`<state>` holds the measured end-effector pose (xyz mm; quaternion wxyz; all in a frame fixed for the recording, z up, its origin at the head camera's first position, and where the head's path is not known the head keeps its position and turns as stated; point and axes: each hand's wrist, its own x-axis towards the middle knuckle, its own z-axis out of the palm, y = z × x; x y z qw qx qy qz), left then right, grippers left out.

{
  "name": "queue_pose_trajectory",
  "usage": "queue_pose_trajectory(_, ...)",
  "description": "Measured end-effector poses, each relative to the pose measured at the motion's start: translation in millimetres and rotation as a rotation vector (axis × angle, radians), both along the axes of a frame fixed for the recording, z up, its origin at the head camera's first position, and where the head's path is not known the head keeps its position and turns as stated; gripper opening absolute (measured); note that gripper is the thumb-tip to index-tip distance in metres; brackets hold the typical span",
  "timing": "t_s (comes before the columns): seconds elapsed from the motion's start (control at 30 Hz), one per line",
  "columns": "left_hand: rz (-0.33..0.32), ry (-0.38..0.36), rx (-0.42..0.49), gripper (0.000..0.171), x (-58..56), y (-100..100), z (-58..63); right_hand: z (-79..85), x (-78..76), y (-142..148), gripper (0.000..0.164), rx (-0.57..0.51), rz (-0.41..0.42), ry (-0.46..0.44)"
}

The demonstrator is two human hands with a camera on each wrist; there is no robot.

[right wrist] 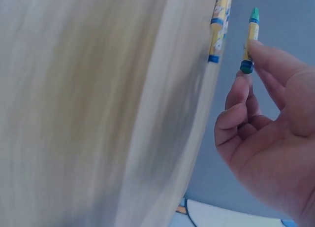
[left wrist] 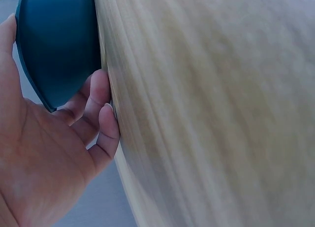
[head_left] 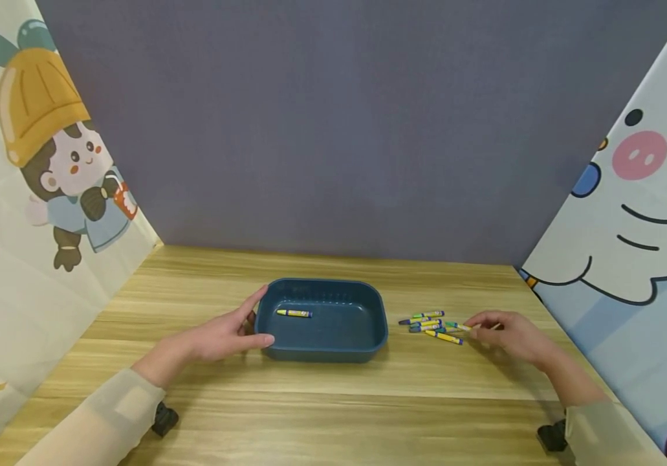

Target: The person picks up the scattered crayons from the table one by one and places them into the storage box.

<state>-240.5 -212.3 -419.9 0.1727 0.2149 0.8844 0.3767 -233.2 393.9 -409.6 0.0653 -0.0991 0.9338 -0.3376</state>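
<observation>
A dark blue plastic bin (head_left: pixel 327 355) stands on the table, with a yellow-wrapped crayon (head_left: pixel 295 313) lying inside. My left hand (head_left: pixel 219 335) holds the bin's left end, thumb over the near-left rim and other fingers along the outer side. Right of the bin, my right hand (head_left: pixel 513 338) pinches a green crayon (right wrist: pixel 252 32) between thumb and fingers, its green tip pointing away from the hand. The held crayon is raised off the table in the right wrist view. Close beside it lies a small pile of crayons (head_left: pixel 426 322), several with yellow wrappers and blue bands.
The wood-grain table (head_left: pixel 333 414) ends at a grey panel (head_left: pixel 333 129) at the back. Printed cartoon sheets flank it, a child figure (head_left: pixel 85 175) on the left and a white pig-nosed figure (head_left: pixel 618 252) on the right.
</observation>
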Motion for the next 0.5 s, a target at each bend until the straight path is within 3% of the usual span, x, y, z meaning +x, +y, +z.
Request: queue_pose_trajectory(0.5,0.003,-0.005,-0.004,0.109,-0.2,0,0.0,17.7,0.8,-50,0.029,-0.072,0.033,-0.011)
